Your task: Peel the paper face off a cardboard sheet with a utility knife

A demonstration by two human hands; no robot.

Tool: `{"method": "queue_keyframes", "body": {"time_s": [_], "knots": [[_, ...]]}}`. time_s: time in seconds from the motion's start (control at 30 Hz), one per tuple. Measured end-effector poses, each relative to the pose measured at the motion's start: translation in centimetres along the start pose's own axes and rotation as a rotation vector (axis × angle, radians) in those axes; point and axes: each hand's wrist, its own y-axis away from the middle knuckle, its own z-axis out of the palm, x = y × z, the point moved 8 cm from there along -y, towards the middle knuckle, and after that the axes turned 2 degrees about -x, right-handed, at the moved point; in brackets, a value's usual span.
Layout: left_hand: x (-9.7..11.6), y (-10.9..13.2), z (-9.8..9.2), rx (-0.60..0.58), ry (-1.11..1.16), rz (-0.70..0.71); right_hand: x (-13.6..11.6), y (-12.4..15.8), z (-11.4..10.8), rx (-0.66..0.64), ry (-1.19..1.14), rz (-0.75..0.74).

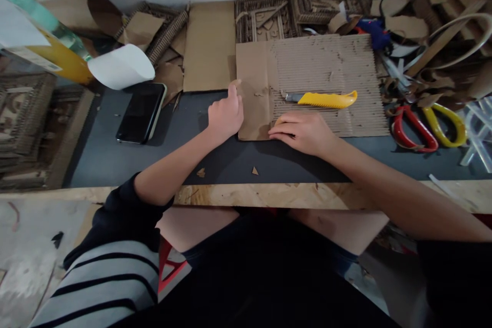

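Note:
A sheet of corrugated cardboard (326,66) lies on the dark table top (115,159), its ribbed side up on the right and a smooth flap on the left. My left hand (226,113) rests at the sheet's left edge, fingers curled and the thumb raised against the flap. My right hand (303,132) lies on the sheet's near edge with the fingers pressed together, pinching the cardboard there. A yellow utility knife (326,99) lies on the ribs just beyond my right hand, blade pointing left, in nobody's grip.
A black phone (141,111) lies left of my hands. Red-handled (407,130) and yellow-handled scissors (448,123) lie at the right. Cardboard frames (326,0), scraps and a flat board (209,46) crowd the back. A yellow bottle (49,46) and white paper (123,65) sit far left.

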Motion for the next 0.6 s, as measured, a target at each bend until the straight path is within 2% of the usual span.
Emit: {"method": "queue_keyframes", "body": {"time_s": [0.17, 0.23, 0.4, 0.5, 0.6], "knots": [[-1.1, -0.6, 1.0, 0.018, 0.086, 0.033, 0.1, -0.5, 0.8, -0.074, 0.048, 0.114], [-1.5, -0.9, 1.3, 0.040, 0.113, 0.062, 0.5, -0.6, 0.7, -0.057, 0.020, 0.164], [-1.2, -0.7, 1.2, 0.055, 0.099, 0.092, 2.1, -0.7, -0.4, 0.152, -0.143, 0.216], [-0.5, -0.2, 0.6, 0.003, 0.019, 0.044, 3.5, -0.4, -0.9, 0.269, -0.245, 0.258], [0.3, 0.3, -0.1, -0.052, -0.063, -0.012, 5.4, 0.4, -1.1, 0.384, -0.421, 0.382]]}}
